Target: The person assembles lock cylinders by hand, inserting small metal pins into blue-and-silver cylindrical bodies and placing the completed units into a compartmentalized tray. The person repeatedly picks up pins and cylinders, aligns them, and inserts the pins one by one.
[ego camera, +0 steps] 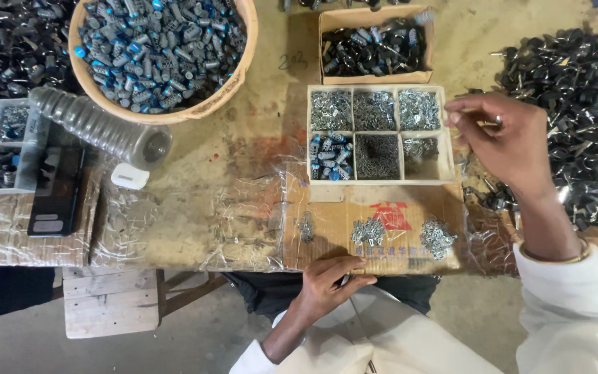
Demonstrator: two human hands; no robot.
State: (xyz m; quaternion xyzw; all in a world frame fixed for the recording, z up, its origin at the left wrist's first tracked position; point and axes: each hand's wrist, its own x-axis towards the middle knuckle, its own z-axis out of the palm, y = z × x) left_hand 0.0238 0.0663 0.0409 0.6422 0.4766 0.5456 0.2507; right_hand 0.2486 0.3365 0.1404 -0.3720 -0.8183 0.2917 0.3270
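Note:
My right hand (pixel 503 138) hovers at the right edge of a six-compartment wooden tray (pixel 379 87), fingers pinched near its upper right compartment; whether they hold a small part I cannot tell. That tray holds silver clips, dark springs and blue-capped cylinders. My left hand (pixel 327 282) rests at the table's front edge, fingers curled on a small dark part. Just above it, three little heaps of silver metal pieces (pixel 437 237) lie on a flattened cardboard sheet (pixel 327 215).
A round basin of grey and blue cylinders (pixel 160 52) stands at back left, a cardboard box of dark parts (pixel 374 47) behind the tray. A big heap of black parts (pixel 583 104) fills the right. A clear plastic bottle (pixel 98 125), white cap (pixel 129 176), phone (pixel 55 194) lie left.

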